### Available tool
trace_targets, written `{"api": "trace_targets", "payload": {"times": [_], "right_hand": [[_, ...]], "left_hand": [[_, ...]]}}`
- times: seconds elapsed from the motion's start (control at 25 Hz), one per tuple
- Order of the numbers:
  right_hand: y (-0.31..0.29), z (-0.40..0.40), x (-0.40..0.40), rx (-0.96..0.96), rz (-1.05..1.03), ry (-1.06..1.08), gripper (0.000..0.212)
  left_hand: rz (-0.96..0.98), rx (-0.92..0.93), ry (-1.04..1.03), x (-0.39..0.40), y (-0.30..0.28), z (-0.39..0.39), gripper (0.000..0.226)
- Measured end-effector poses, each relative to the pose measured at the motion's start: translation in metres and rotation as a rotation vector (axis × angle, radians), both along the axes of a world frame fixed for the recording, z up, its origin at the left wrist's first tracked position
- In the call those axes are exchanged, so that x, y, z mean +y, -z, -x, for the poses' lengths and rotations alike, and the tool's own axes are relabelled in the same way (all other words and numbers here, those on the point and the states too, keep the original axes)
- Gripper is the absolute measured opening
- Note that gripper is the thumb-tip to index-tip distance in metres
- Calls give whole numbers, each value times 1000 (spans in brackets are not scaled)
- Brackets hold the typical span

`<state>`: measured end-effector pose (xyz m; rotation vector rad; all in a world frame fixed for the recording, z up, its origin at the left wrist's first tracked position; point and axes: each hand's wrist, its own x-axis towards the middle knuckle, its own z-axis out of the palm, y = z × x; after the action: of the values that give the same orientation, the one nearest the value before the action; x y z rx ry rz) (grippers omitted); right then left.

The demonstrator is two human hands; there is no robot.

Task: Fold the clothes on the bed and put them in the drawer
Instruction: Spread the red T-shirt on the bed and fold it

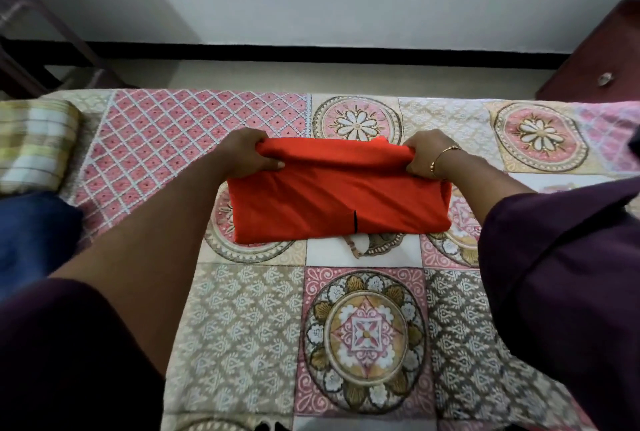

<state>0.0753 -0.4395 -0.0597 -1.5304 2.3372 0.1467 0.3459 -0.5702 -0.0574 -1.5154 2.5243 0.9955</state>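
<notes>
We have the orange-red cotton garment point(337, 191) folded into a rectangle at the middle of the patchwork-print bedspread point(242, 309). Our left hand point(247, 153) and right hand point(427, 153) each pinch one far corner, fingers curled tight round the cloth. If one hand lets go early, the layers could slip and the fold open. A checked folded cloth point(34, 143) and blue fabric point(31, 233) lie to the left.

One red folded garment point(337, 193) at the middle of the patterned bedspread point(242, 309), two hands gripping its far corners, left hand point(247, 153), right hand point(427, 155), one striped folded cloth point(34, 143) and one blue cloth point(33, 233) at the bedspread's left edge, one brown cabinet point(604, 56) beyond its far right corner, one bracelet point(441, 158)
</notes>
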Motion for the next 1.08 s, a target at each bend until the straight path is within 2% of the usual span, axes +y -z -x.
{"api": "trace_targets", "payload": {"times": [0.08,0.2,0.28,0.32,0.4,0.52,0.64,0.8,0.92,1.0,1.08], "right_hand": [[-23,-7,12,17,148,45,19],[-51,-26,30,55,434,51,38],[-57,-46,53,74,537,102,40],[-53,-55,67,91,556,132,35],[-29,-71,99,85,512,195,26],[30,-80,153,34,350,283,22],[75,-93,202,49,356,303,21],[78,-90,219,84,542,243,11],[76,-77,224,137,586,167,17],[78,-74,234,121,566,228,16],[82,-78,246,73,528,331,17]], "left_hand": [[174,70,-19,15,-26,-9,35],[696,134,-45,42,-59,-30,35],[990,129,50,74,-61,-50,39],[1060,111,102,91,-53,-61,40],[1083,35,240,133,-20,-81,40],[996,5,466,200,39,-106,26],[888,-5,485,260,76,-120,35],[872,33,547,292,79,-124,38],[796,30,642,316,75,-111,54],[755,46,723,335,77,-102,38],[700,72,767,343,78,-96,34]]}}
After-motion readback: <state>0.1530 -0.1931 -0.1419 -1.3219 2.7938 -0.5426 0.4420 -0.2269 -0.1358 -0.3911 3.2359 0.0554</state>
